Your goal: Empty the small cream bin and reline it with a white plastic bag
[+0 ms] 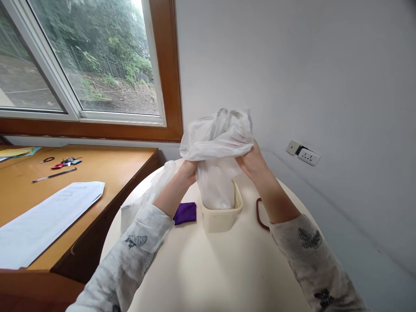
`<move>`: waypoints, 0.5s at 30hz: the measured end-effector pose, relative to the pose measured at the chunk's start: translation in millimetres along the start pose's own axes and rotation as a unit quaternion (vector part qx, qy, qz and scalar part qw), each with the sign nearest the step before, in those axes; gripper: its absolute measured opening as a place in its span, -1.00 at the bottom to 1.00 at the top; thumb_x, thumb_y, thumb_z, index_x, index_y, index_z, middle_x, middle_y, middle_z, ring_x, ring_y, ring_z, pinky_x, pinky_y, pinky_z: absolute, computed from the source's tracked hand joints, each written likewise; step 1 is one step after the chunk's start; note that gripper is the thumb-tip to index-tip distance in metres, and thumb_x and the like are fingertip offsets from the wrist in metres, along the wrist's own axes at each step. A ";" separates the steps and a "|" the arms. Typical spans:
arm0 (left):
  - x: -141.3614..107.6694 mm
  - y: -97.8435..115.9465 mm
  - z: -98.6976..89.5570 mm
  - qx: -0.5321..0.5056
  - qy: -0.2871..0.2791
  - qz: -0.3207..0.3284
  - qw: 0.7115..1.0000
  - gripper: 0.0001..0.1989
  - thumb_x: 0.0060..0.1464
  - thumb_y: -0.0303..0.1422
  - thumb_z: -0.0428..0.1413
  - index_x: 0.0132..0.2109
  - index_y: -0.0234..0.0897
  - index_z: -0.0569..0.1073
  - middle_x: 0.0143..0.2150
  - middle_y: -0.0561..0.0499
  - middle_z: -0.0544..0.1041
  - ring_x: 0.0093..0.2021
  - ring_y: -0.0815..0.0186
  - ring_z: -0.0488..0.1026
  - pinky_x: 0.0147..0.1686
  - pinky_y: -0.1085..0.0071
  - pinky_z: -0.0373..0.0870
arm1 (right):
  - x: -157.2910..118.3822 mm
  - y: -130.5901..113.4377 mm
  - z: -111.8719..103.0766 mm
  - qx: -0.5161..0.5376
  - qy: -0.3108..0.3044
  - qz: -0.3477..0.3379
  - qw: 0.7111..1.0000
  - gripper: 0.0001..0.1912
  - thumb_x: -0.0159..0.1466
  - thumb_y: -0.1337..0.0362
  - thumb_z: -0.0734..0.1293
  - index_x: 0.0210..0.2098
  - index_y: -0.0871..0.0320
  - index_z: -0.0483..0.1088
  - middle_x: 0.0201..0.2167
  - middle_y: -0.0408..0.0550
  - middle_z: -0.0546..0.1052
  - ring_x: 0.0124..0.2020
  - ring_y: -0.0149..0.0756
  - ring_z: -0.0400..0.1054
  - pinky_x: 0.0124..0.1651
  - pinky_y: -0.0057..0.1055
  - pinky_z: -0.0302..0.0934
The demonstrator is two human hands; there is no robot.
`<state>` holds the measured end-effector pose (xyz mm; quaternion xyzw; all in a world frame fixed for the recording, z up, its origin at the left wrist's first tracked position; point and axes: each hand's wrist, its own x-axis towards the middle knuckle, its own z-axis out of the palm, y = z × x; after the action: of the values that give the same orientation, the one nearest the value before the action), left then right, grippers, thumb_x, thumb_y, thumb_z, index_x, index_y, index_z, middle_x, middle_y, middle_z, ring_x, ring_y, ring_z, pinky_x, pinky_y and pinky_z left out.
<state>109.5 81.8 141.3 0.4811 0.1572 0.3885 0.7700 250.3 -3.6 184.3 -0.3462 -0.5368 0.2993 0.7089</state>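
A translucent white plastic bag (216, 136) is held up above a cream bin (221, 220), its lower end hanging down into the bin. My left hand (189, 171) grips the bag's left side from below, its fingers mostly hidden by the plastic. On the other side my right hand (249, 160) holds the bag's right edge, fingers partly covered. The bag's top is spread and folded over between both hands. A purple cloth item (185, 213) lies on the table, left of the bin. Right of it lies a brown ring-like frame (259, 214), partly behind my right forearm.
The round white table (208, 268) stands before a wall with a socket (308, 156). More clear plastic (156, 186) lies at the table's left. A wooden desk (130, 160) on the left holds papers (55, 216), a pen (54, 175) and keys (68, 161) below a window.
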 end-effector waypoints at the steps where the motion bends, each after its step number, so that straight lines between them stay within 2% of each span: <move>1: 1.3 0.2 -2.9 -0.008 0.000 -0.004 1.000 -0.68 -0.21 -0.27 0.23 -0.22 -0.18 0.48 -0.26 0.04 0.58 0.05 0.06 0.34 0.00 0.25 0.29 | -6.2 0.1 -7.0 -0.016 0.019 -0.019 0.999 -0.63 -0.03 0.18 0.42 -0.22 0.00 0.33 -0.17 -0.13 0.44 -0.07 -0.30 0.30 -0.06 -0.34 0.25; 3: 3.4 1.1 -7.6 -0.020 0.008 -0.009 1.000 -0.75 -0.17 -0.28 0.20 -0.25 -0.18 0.48 -0.28 0.07 0.58 0.06 0.06 0.33 0.01 0.25 0.29 | -17.5 4.2 -21.2 -0.068 0.063 -0.028 0.995 -0.59 0.02 0.18 0.40 -0.13 -0.01 0.30 -0.08 -0.12 0.39 -0.01 -0.34 0.25 0.01 -0.37 0.21; 6: 6.2 2.7 -10.9 -0.053 0.028 -0.009 0.998 -0.80 -0.09 -0.28 0.15 -0.26 -0.20 0.47 -0.25 0.04 0.58 0.04 0.07 0.36 0.02 0.21 0.30 | -26.9 16.3 -41.2 -0.141 0.110 0.050 0.983 -0.52 0.04 0.09 0.38 -0.05 -0.01 0.26 0.00 -0.06 0.32 0.03 -0.31 0.22 -0.01 -0.35 0.22; 8: 7.7 3.4 -10.5 -0.080 0.040 -0.015 0.996 -0.79 -0.05 -0.26 0.13 -0.24 -0.23 0.46 -0.24 0.00 0.58 0.02 0.07 0.38 0.02 0.17 0.31 | -27.4 23.3 -49.4 -0.150 0.104 0.126 0.975 -0.43 0.05 0.04 0.37 0.02 -0.03 0.21 0.03 -0.03 0.31 0.01 -0.28 0.25 -0.08 -0.32 0.27; 10: 7.8 3.3 -8.4 -0.099 0.044 -0.023 0.994 -0.75 -0.03 -0.21 0.12 -0.21 -0.24 0.46 -0.22 -0.04 0.57 0.00 0.06 0.39 0.01 0.15 0.31 | -24.4 27.3 -50.5 -0.126 0.066 0.180 0.973 -0.43 0.05 0.03 0.37 0.03 -0.02 0.22 0.00 -0.01 0.36 -0.06 -0.26 0.31 -0.13 -0.29 0.29; 12: 5.9 1.9 -5.2 -0.098 0.016 -0.026 0.995 -0.65 -0.04 -0.10 0.11 -0.17 -0.24 0.46 -0.19 -0.08 0.56 0.00 0.05 0.39 0.02 0.13 0.31 | -19.2 29.1 -44.2 -0.097 0.021 0.183 0.978 -0.52 0.05 0.07 0.38 -0.06 0.06 0.32 -0.08 -0.01 0.43 -0.11 -0.26 0.34 -0.12 -0.30 0.28; 15: 0.4 -3.5 -0.8 -0.052 -0.050 -0.042 0.996 -0.48 -0.14 0.04 0.13 -0.14 -0.26 0.47 -0.16 -0.13 0.55 0.00 0.01 0.39 0.02 0.13 0.31 | -9.0 30.9 -25.7 -0.081 0.027 0.112 0.990 -0.70 0.04 0.17 0.37 -0.24 0.15 0.42 -0.19 -0.04 0.49 -0.17 -0.29 0.36 -0.11 -0.34 0.23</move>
<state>110.9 81.7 138.0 0.4522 0.1181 0.3388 0.8166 271.4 2.9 149.5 -0.4680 -0.4981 0.3230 0.6546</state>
